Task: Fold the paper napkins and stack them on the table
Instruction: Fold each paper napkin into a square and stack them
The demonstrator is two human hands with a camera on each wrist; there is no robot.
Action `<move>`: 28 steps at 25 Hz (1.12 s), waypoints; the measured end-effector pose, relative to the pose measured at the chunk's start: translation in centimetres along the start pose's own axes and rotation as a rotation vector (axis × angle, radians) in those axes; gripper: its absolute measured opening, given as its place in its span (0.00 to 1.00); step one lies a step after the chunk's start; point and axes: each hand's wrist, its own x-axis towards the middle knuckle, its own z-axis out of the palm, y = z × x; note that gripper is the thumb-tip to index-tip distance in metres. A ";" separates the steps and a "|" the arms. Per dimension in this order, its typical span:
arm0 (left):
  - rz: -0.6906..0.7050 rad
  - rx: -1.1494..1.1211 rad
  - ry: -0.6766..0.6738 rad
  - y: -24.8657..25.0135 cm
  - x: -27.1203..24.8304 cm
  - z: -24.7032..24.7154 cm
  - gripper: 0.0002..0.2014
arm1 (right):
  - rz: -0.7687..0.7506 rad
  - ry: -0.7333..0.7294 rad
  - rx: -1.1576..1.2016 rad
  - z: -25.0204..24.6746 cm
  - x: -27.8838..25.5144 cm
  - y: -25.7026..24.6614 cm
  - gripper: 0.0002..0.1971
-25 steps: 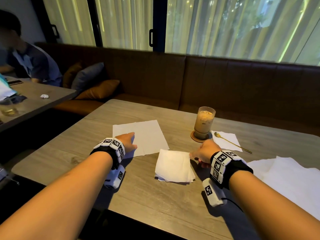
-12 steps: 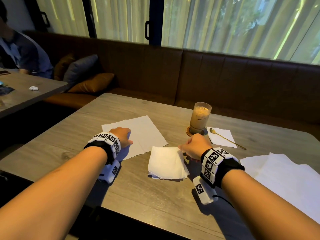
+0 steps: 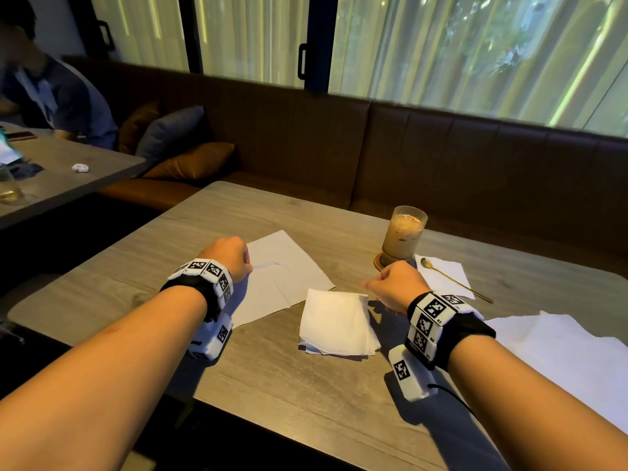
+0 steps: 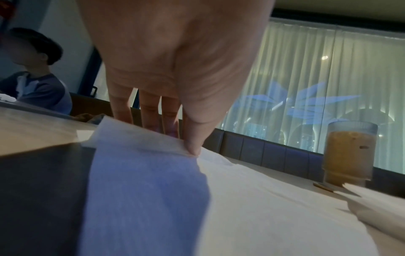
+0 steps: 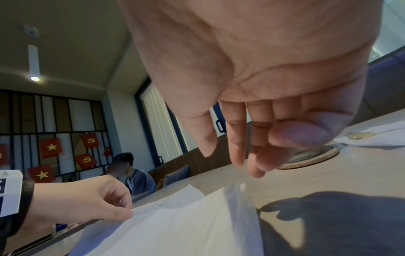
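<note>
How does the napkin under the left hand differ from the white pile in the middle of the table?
The open napkin lies spread as one flat sheet; the folded pile is smaller, thicker, several layers. The left hand pinches the sheet's edge; nothing touches the pile. Both are white paper.

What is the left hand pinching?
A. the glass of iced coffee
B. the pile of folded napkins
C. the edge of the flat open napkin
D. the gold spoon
C: the left hand has thumb and fingers pinching the lifted edge of the flat open napkin.
</note>
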 end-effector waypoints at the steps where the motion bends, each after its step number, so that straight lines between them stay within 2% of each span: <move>1: -0.003 -0.022 0.011 -0.1 -0.2 -0.2 0.07 | -0.002 -0.001 0.005 0.0 -0.1 -0.1 0.16; 7: -0.007 -0.253 0.172 -0.3 -1.5 -2.8 0.08 | -0.053 0.003 0.083 0.1 -0.6 -1.2 0.19; 11: 0.085 -0.339 0.273 0.3 -2.0 -6.1 0.09 | -0.125 -0.020 0.154 0.6 -1.3 -2.6 0.19; 13: 0.139 -0.409 0.301 1.0 -2.6 -7.6 0.08 | -0.163 -0.062 0.203 1.0 -1.9 -3.6 0.15; 15: 0.206 -0.509 0.311 1.8 -3.7 -8.8 0.05 | -0.182 -0.096 0.311 1.2 -2.6 -4.8 0.13; 16: 0.239 -0.567 0.316 2.3 -4.3 -9.4 0.04 | -0.180 -0.110 0.395 1.2 -2.8 -5.3 0.15; 20: 0.289 -0.879 0.266 3.3 -6.6 -10.6 0.03 | -0.089 -0.207 0.721 1.0 -2.6 -6.8 0.29; 23: 0.282 -1.077 0.171 3.4 -8.0 -11.2 0.05 | -0.027 -0.284 0.856 1.1 -2.1 -7.3 0.38; 26: 0.230 -1.134 0.059 3.4 -9.0 -11.4 0.08 | -0.058 -0.313 1.001 1.3 -1.5 -7.8 0.33; 28: 0.174 -1.133 0.032 3.4 -9.0 -11.1 0.10 | -0.070 -0.299 1.100 1.4 -1.1 -7.8 0.28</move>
